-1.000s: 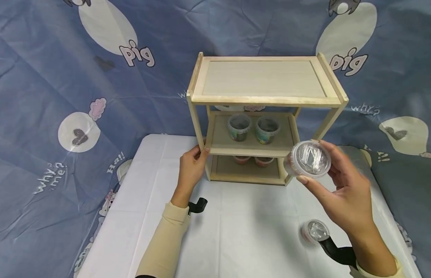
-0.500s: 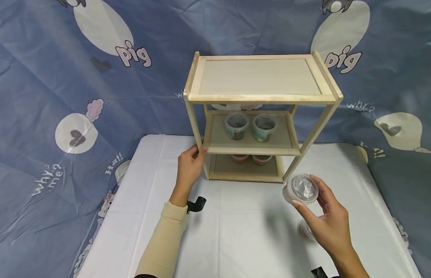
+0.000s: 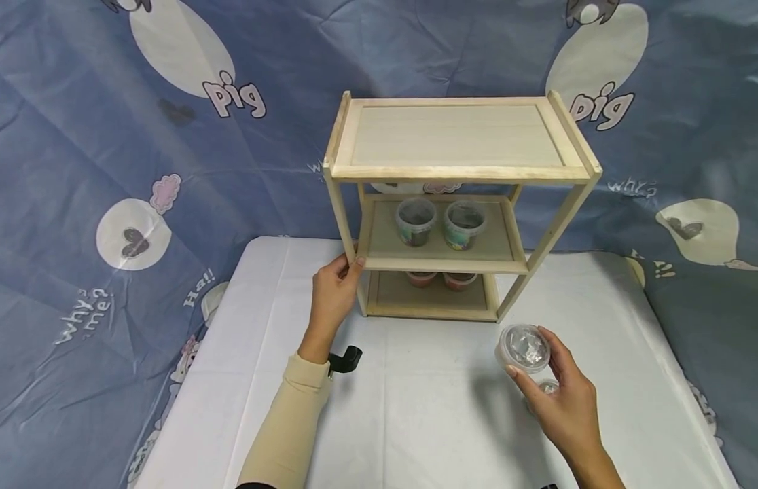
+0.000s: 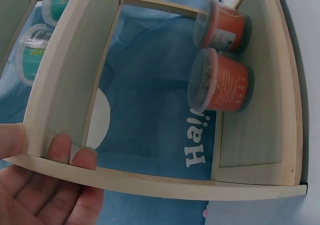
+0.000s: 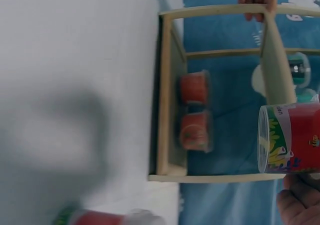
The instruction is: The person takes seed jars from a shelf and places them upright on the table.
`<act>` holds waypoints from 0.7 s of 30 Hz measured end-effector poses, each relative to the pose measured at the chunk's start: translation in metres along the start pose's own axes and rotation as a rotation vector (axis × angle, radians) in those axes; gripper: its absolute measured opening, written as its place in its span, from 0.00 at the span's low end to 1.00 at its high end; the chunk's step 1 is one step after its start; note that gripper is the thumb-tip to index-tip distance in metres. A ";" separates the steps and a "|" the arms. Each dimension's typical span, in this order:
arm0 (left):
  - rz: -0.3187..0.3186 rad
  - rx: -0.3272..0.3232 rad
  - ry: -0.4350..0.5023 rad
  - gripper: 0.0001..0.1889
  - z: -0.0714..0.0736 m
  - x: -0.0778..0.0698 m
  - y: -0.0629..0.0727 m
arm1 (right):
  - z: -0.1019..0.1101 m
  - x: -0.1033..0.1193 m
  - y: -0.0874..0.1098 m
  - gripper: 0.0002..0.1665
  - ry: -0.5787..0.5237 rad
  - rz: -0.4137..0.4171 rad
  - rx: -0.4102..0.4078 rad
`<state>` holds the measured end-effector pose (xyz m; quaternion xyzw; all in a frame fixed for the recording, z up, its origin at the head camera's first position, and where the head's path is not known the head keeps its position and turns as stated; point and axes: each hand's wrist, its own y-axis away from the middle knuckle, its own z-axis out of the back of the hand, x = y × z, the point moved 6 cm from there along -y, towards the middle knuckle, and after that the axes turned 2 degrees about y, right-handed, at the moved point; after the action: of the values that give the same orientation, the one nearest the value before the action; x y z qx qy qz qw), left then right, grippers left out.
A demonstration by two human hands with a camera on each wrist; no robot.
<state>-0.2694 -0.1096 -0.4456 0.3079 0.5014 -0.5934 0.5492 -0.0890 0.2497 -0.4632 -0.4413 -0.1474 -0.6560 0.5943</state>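
Note:
My left hand (image 3: 333, 292) grips the left front post of a small wooden shelf (image 3: 458, 136) at its middle tier; the left wrist view shows fingers (image 4: 84, 157) curled over the wood. My right hand (image 3: 565, 401) holds a lidded plastic tub (image 3: 523, 348) between thumb and fingers, above the table in front of the shelf's right leg. The right wrist view shows its red label with a printed garden pattern (image 5: 300, 137). Below it, a second lidded tub (image 3: 548, 386) stands on the table, mostly hidden by the right hand in the head view.
Two green-labelled tubs (image 3: 464, 224) stand side by side on the middle tier. On the bottom tier sit two orange-red tubs (image 4: 227, 80), partly hidden from above. A white cloth (image 3: 428, 407) covers the table, and a blue printed curtain (image 3: 281, 136) hangs behind.
My right hand has brought the tub down and slightly left, from beside the shelf's right post toward the table's front. The left hand keeps its grip on the post.

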 end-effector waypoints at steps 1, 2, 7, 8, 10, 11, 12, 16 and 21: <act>0.004 -0.001 0.003 0.18 0.000 0.000 0.000 | -0.002 -0.003 0.001 0.52 0.011 0.000 0.000; 0.006 -0.001 0.006 0.18 0.000 0.001 0.000 | -0.003 -0.005 0.003 0.52 0.021 0.000 0.000; 0.014 0.006 0.019 0.18 0.001 0.001 0.000 | -0.011 -0.017 0.013 0.51 0.067 -0.008 0.004; 0.014 0.005 0.019 0.18 0.001 0.001 0.000 | -0.012 -0.019 0.015 0.51 0.077 -0.011 0.007; 0.018 0.002 0.016 0.18 0.001 0.002 0.000 | -0.017 -0.023 0.019 0.51 0.090 -0.013 0.013; 0.020 0.001 0.014 0.18 0.001 0.002 0.000 | -0.019 -0.025 0.020 0.51 0.096 -0.009 0.016; 0.021 0.000 0.014 0.18 0.001 0.002 0.000 | -0.021 -0.026 0.022 0.51 0.099 -0.002 0.016; 0.026 0.002 0.015 0.18 0.001 0.003 0.000 | -0.029 -0.031 0.028 0.53 0.113 0.048 0.014; 0.021 0.001 0.010 0.17 0.000 0.002 -0.001 | -0.035 -0.035 0.034 0.54 0.147 0.075 0.022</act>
<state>-0.2702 -0.1105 -0.4469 0.3167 0.5005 -0.5862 0.5527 -0.0758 0.2383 -0.5207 -0.3904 -0.0941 -0.6624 0.6325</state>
